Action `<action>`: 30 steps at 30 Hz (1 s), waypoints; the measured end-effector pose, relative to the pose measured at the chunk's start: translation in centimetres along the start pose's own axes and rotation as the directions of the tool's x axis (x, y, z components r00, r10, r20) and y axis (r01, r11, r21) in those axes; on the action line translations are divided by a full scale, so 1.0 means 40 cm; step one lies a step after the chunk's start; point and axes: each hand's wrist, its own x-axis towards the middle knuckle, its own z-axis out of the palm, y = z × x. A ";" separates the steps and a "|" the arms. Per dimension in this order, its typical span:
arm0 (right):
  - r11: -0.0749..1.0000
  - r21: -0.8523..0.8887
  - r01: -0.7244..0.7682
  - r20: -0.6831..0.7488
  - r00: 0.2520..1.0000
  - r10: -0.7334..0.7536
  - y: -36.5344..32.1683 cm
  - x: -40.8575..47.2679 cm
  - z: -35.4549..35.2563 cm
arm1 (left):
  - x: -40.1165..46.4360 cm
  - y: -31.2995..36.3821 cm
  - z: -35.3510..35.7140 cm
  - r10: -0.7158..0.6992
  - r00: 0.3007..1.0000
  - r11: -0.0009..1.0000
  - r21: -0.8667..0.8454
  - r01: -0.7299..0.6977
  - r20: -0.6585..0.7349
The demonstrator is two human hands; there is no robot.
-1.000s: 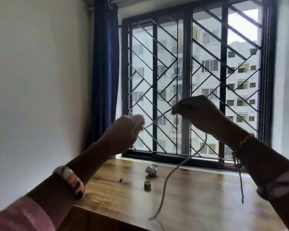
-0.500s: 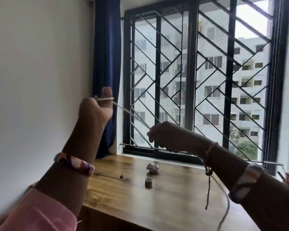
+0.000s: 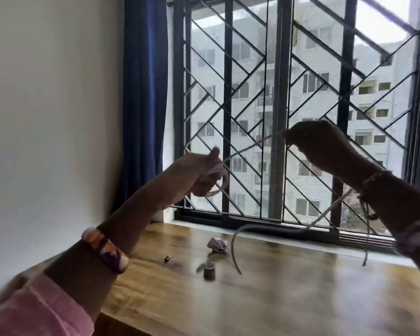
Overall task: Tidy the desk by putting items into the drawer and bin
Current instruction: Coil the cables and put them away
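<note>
At frame centre, above the counter (image 3: pixel 289 299), the left hand (image 3: pixel 201 175) is gripping coiled cord (image 3: pixel 243 149) while the right hand (image 3: pixel 323 144) is pinching it in its fingers, likely winding it up; next, stowing calls for the unseen drawer.

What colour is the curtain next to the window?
Dark blue. The long fabric curtain hangs left of the window, clearest in the head view.

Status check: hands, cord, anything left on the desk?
Left hand grips coiled loops of thin white cord. Right hand pinches it higher; tail hangs above wooden desk. Crumpled white paper, small brown roll, tiny dark clip not yet cleared.
</note>
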 end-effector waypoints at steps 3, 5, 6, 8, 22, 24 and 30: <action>0.990 0.127 -0.055 -0.014 0.998 0.057 0.082 0.007 0.032 | 0.070 0.019 0.035 0.087 0.995 0.760 -0.642 -0.099 -0.051; 0.980 0.169 -0.107 0.104 0.990 0.090 0.138 0.015 0.065 | 0.146 0.014 0.050 0.030 0.970 0.472 -0.851 -0.228 -0.243; 0.991 0.111 -0.080 0.176 0.983 0.060 0.158 0.016 0.084 | 0.186 0.011 0.054 -0.069 0.927 0.379 -0.869 -0.318 -0.369; 1.000 0.014 0.027 0.286 0.958 -0.030 0.187 0.024 0.111 | 0.259 -0.003 0.053 -0.215 0.770 0.298 -0.792 -0.533 -0.600; 0.989 0.076 0.124 0.088 0.988 -0.131 0.492 0.112 0.058 | 0.352 -0.157 0.253 -0.280 0.960 0.876 0.403 0.265 -0.024; 0.987 0.129 0.097 0.106 0.988 -0.111 0.510 0.110 0.070 | 0.337 -0.110 0.272 -0.234 0.964 0.969 0.115 0.221 0.124; 0.973 0.232 0.000 0.216 0.975 -0.051 0.485 0.072 0.112 | 0.388 -0.025 0.288 -0.074 0.937 0.509 -0.821 -0.258 -0.340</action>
